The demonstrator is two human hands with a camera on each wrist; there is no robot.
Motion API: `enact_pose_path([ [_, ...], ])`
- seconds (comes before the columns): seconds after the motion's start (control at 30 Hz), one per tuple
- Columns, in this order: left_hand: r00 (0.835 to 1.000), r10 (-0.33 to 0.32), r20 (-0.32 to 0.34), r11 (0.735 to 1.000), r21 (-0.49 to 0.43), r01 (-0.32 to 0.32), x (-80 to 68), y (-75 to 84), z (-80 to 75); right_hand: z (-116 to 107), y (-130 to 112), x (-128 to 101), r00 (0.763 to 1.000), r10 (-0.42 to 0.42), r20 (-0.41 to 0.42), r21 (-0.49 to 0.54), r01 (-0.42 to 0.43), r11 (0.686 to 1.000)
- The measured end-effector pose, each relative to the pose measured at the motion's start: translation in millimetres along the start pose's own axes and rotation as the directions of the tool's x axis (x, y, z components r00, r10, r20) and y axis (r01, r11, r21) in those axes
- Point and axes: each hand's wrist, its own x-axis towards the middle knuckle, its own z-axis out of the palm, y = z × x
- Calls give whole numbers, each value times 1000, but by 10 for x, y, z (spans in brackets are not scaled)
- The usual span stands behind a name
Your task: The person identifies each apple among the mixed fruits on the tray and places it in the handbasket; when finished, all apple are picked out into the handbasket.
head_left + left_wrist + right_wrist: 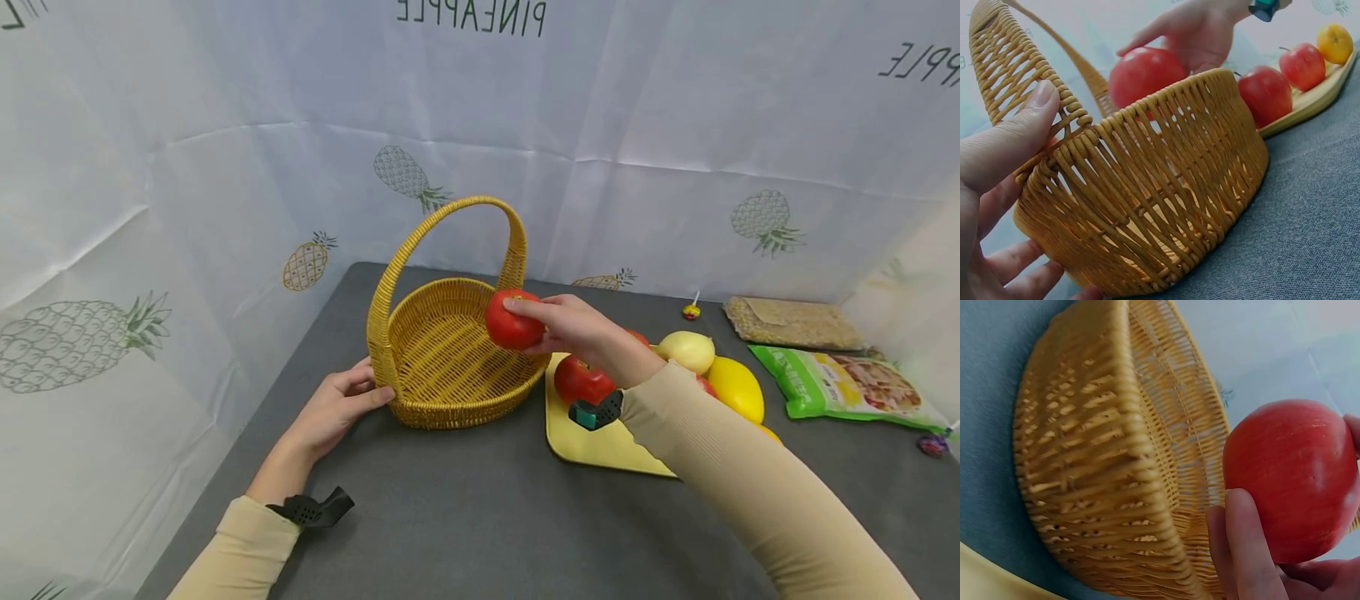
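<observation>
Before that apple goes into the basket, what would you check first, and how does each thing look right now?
1. Right hand grips the apple firmly: ok.
2. Apple is over the basket opening: ok, just inside the rim.
3. Left hand steadies the basket at the handle base: ok.
4. Basket floor free: ok, nothing seen in it.
5. Handle clear of the apple's path: ok.
6. Sleeve clear of the fruit on the yellow tray: cannot tell.
</observation>
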Motion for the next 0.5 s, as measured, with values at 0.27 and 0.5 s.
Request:
enact_pose_path([
  [0.27,1000,3,4,1000,17,-3,-2,20,34,-11,-45,83,1000,-14,-17,22,14,1000],
  [0.5,1000,0,-9,1000,12,0,-15,31,6,59,-123,181,1000,-9,-13,75,10,997],
])
